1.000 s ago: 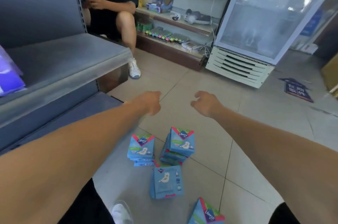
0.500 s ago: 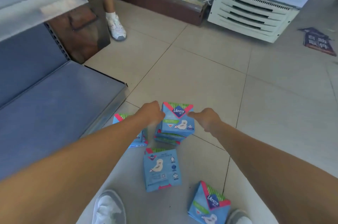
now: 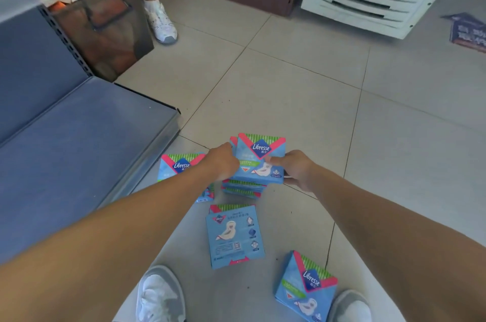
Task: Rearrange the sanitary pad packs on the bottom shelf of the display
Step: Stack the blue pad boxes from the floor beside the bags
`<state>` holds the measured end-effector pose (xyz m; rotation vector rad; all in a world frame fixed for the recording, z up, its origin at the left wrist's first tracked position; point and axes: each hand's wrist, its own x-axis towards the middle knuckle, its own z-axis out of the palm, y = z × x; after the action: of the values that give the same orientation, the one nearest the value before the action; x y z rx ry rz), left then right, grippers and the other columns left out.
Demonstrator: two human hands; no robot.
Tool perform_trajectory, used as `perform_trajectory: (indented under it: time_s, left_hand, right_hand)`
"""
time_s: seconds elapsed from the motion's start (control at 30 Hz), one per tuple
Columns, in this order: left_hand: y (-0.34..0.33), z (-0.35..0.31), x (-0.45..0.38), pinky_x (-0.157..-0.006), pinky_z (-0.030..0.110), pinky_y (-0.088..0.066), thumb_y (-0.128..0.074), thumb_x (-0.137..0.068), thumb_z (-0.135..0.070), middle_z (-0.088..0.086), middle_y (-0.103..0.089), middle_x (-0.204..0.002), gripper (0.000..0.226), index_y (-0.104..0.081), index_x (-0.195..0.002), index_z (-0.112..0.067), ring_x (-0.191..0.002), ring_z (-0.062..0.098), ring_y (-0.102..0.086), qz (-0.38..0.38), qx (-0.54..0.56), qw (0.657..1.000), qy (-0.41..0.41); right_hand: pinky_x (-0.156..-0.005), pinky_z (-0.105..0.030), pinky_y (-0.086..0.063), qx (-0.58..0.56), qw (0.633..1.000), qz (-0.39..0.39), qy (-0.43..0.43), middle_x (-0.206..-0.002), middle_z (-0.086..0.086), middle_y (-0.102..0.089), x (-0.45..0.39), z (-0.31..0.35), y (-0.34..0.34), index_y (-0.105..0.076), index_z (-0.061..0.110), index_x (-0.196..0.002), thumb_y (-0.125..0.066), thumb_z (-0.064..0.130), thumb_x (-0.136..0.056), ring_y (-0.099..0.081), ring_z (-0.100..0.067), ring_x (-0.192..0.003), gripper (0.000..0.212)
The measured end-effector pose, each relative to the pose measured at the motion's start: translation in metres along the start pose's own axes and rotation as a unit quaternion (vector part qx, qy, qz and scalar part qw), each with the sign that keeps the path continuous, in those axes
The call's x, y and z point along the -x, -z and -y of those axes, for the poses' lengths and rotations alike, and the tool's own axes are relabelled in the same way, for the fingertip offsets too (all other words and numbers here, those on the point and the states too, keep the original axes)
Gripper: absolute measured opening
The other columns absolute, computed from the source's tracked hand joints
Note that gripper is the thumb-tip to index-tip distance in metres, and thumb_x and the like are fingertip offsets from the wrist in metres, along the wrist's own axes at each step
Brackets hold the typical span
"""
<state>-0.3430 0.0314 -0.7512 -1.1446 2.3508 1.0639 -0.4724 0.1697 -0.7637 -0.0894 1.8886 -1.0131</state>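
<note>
Head view: a tiled floor [image 3: 289, 101] stretches beside the grey bottom shelf [image 3: 79, 143] of a store display, which carries no packs. Just off the shelf's front corner, blue sanitary pad packs lie scattered on the tiles. A small stack [image 3: 244, 187] sits there, its top pack [image 3: 259, 161] gripped at both sides by the left hand [image 3: 223, 164] and right hand [image 3: 297, 169]. Another pack [image 3: 234, 236] lies face down, nearer the person than the stack.
</note>
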Motion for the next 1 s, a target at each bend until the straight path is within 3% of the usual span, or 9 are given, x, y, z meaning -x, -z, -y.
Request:
perform_trajectory:
  time_s: [0.07, 0.2, 0.33, 0.4, 0.53, 0.63, 0.77, 0.9, 1.0]
  left_hand:
    - [0.000, 0.000, -0.002, -0.080, 0.031, -0.042, -0.045, -0.096, -0.015, 0.015, -0.049, -0.136, 0.052, -0.029, -0.145, -0.010, -0.113, 0.029, -0.052, -0.009, 0.011, 1.000, 0.009]
    - [0.000, 0.002, -0.009, -0.069, 0.030, -0.041, -0.050, -0.094, -0.013, 0.016, -0.055, -0.117, 0.050, -0.030, -0.139, -0.007, -0.092, 0.026, -0.053, -0.017, 0.051, 0.998, 0.028]
    - [0.007, 0.008, -0.010, -0.062, 0.027, -0.038, -0.053, -0.093, -0.012, 0.004, -0.050, -0.085, 0.014, -0.045, -0.103, -0.009, -0.084, 0.025, -0.050, -0.038, 0.090, 0.994, 0.054]
    - [0.012, 0.011, -0.008, -0.067, 0.031, -0.043, -0.057, -0.091, -0.010, 0.010, -0.055, -0.085, 0.008, -0.049, -0.091, -0.008, -0.082, 0.028, -0.054, -0.038, 0.132, 0.989, 0.061]
    - [0.027, 0.017, -0.002, -0.089, 0.047, -0.055, -0.066, -0.087, -0.010, 0.017, -0.064, -0.108, 0.028, -0.052, -0.111, -0.009, -0.099, 0.033, -0.065, -0.060, 0.241, 0.968, 0.047]
    - [0.042, 0.016, 0.014, -0.087, 0.050, -0.056, -0.067, -0.088, -0.009, 0.016, -0.065, -0.108, 0.031, -0.045, -0.109, -0.015, -0.097, 0.031, -0.068, -0.082, 0.310, 0.946, 0.037]
    - [0.071, 0.011, 0.042, -0.080, 0.047, -0.058, -0.066, -0.088, -0.002, 0.013, -0.066, -0.104, 0.035, -0.047, -0.113, -0.016, -0.092, 0.029, -0.068, -0.094, 0.361, 0.928, 0.009]
    - [0.110, 0.004, 0.083, -0.083, 0.051, -0.056, -0.067, -0.087, 0.000, 0.013, -0.061, -0.100, 0.046, -0.045, -0.124, -0.016, -0.093, 0.032, -0.065, -0.124, 0.358, 0.925, -0.028]
    - [0.144, 0.001, 0.118, -0.087, 0.051, -0.055, -0.070, -0.085, -0.003, 0.019, -0.063, -0.114, 0.051, -0.045, -0.128, -0.016, -0.102, 0.035, -0.066, -0.168, 0.341, 0.924, -0.040]
  right_hand:
    - [-0.061, -0.028, -0.053, -0.033, 0.999, 0.003, 0.001, -0.102, -0.010, -0.072, 0.001, -0.003, 0.006, -0.061, 0.003, -0.113, -0.075, 0.023, -0.085, -0.068, -0.017, -0.078, 0.038]
    - [-0.077, -0.035, -0.056, -0.075, 0.997, 0.025, 0.001, -0.099, -0.009, -0.074, 0.000, -0.007, 0.014, -0.063, 0.007, -0.106, -0.072, 0.023, -0.087, -0.069, -0.021, -0.085, 0.026]
    - [-0.078, -0.033, -0.057, -0.097, 0.994, 0.046, 0.021, -0.096, -0.006, -0.075, 0.002, -0.007, 0.015, -0.064, 0.010, -0.101, -0.071, 0.022, -0.088, -0.070, -0.019, -0.085, 0.019]
    - [-0.072, -0.030, -0.057, -0.108, 0.992, 0.060, 0.035, -0.095, -0.005, -0.075, 0.006, -0.003, 0.014, -0.065, 0.011, -0.101, -0.069, 0.021, -0.089, -0.070, -0.017, -0.084, 0.017]
    - [-0.080, -0.033, -0.055, -0.111, 0.989, 0.082, 0.062, -0.104, -0.007, -0.073, 0.019, 0.014, 0.015, -0.065, 0.012, -0.102, -0.067, 0.021, -0.090, -0.067, -0.019, -0.091, 0.015]
    - [-0.094, -0.038, -0.051, -0.113, 0.985, 0.099, 0.080, -0.116, -0.012, -0.070, 0.031, 0.027, 0.015, -0.064, 0.009, -0.114, -0.066, 0.018, -0.091, -0.065, -0.024, -0.101, 0.025]
    - [-0.098, -0.042, -0.049, -0.124, 0.979, 0.117, 0.110, -0.123, -0.015, -0.067, 0.053, 0.048, 0.010, -0.059, 0.002, -0.126, -0.065, 0.016, -0.090, -0.063, -0.030, -0.110, 0.039]
    - [-0.082, -0.036, -0.058, -0.137, 0.969, 0.133, 0.156, -0.119, -0.017, -0.068, 0.087, 0.083, 0.003, -0.057, -0.001, -0.126, -0.062, 0.012, -0.092, -0.068, -0.028, -0.097, 0.037]
    - [-0.074, -0.035, -0.058, -0.143, 0.960, 0.138, 0.198, -0.118, -0.017, -0.069, 0.118, 0.114, -0.003, -0.054, -0.001, -0.129, -0.061, 0.011, -0.092, -0.069, -0.028, -0.094, 0.040]
